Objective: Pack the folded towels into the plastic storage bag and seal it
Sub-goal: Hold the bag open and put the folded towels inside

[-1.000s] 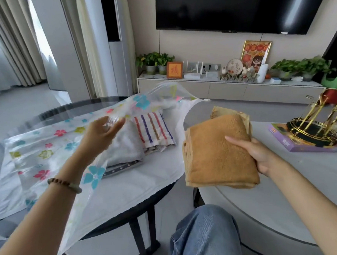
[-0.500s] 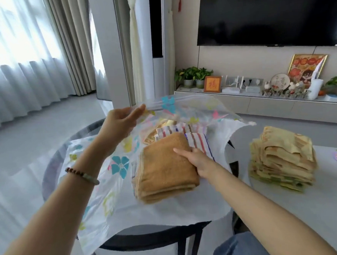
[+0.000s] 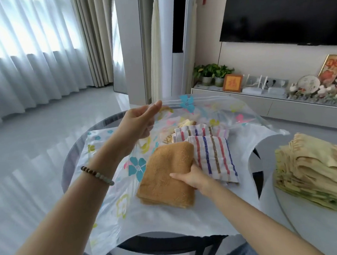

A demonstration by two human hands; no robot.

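Note:
A clear plastic storage bag [image 3: 229, 111] printed with coloured flowers lies on a round dark table [image 3: 70, 153]. My left hand [image 3: 141, 121] pinches the bag's upper sheet and holds the mouth lifted. My right hand [image 3: 190, 177] grips a folded orange-brown towel [image 3: 166, 172], which lies on the bag's white lower sheet just inside the mouth. Two striped folded towels [image 3: 212, 156] lie inside next to it on the right, with a yellowish one [image 3: 185, 124] behind them. A stack of folded yellow-green towels [image 3: 312, 171] waits on the grey table at right.
The grey table [image 3: 308, 227] with the stack stands close beside the round one at right. A low TV cabinet [image 3: 251, 100] with plants, frames and ornaments runs along the back wall. Curtains and bare grey floor fill the left side. My knee in jeans shows at the bottom.
My right hand has carried the orange-brown towel from the grey table over to the bag and set it inside the mouth, then pushed it slightly further. My left hand keeps the bag held up.

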